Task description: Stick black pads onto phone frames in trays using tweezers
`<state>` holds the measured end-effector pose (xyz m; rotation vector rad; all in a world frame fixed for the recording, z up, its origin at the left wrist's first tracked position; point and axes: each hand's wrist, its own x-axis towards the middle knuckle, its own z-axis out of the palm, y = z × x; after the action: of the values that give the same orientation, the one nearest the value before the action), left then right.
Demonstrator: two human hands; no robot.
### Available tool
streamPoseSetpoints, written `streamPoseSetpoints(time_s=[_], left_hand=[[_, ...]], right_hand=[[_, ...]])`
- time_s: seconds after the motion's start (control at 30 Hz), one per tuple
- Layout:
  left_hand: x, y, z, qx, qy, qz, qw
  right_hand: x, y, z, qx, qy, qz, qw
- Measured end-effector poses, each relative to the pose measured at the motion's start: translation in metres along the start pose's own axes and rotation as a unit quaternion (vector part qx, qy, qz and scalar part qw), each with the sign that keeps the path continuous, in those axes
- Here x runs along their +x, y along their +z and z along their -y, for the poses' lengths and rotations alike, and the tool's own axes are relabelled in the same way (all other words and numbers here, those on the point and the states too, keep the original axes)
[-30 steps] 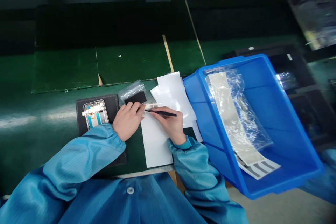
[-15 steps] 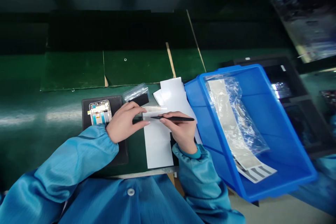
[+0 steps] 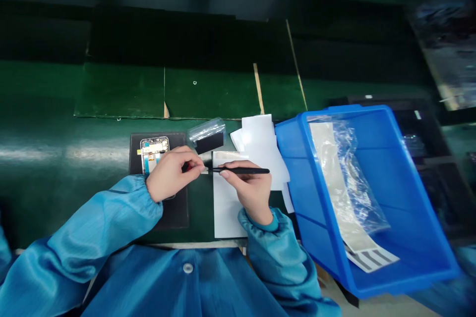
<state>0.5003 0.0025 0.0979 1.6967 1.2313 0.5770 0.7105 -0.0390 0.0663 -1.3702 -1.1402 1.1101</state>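
Note:
My right hand is shut on black tweezers, which lie level with their tip pointing left. My left hand is curled, and its fingertips meet that tip above a small pale strip end. Whether those fingers grip it is hard to see. A pale rectangular strip lies on a white sheet just right of the tip. Behind my left hand, an open phone frame rests on a black mat, its lower part hidden by my hand.
A black pad and a clear plastic bag lie above my hands. More white sheets overlap to the right. A blue plastic bin holding a bagged strip roll stands at the right, on the green bench.
My left fingers have curled in from a looser spread and now meet the tweezers tip. The pale strip sits further right, clear of my hand. The whole view has shifted slightly.

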Motion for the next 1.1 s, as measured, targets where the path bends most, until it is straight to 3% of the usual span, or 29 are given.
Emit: streamPoseSetpoints(time_s=[0.17, 0.27, 0.43, 0.5, 0.63, 0.83, 1.1], left_hand=[[-0.003, -0.003, 0.007, -0.001, 0.000, -0.020, 1.000], [-0.011, -0.019, 0.018, 0.033, 0.008, -0.070, 0.997], [-0.048, -0.058, 0.054, 0.216, 0.011, -0.171, 0.961], [-0.064, -0.065, 0.069, 0.281, 0.008, -0.172, 0.944], [-0.078, -0.063, 0.092, 0.273, 0.056, -0.116, 0.953], [-0.074, -0.055, 0.104, 0.246, 0.111, -0.175, 0.947], [-0.070, -0.054, 0.104, 0.256, 0.129, -0.166, 0.944]], right_hand=[[0.002, 0.009, 0.001, -0.001, -0.004, -0.016, 1.000], [0.000, 0.012, -0.003, -0.002, -0.002, -0.035, 0.999], [-0.005, 0.023, -0.008, -0.021, 0.029, -0.045, 0.998], [-0.005, 0.034, -0.004, -0.034, 0.044, -0.036, 0.998], [0.000, 0.067, 0.011, -0.045, 0.075, -0.004, 0.996], [0.013, 0.113, 0.009, -0.043, 0.093, 0.043, 0.994], [0.013, 0.127, -0.003, -0.071, 0.097, 0.044, 0.992]])
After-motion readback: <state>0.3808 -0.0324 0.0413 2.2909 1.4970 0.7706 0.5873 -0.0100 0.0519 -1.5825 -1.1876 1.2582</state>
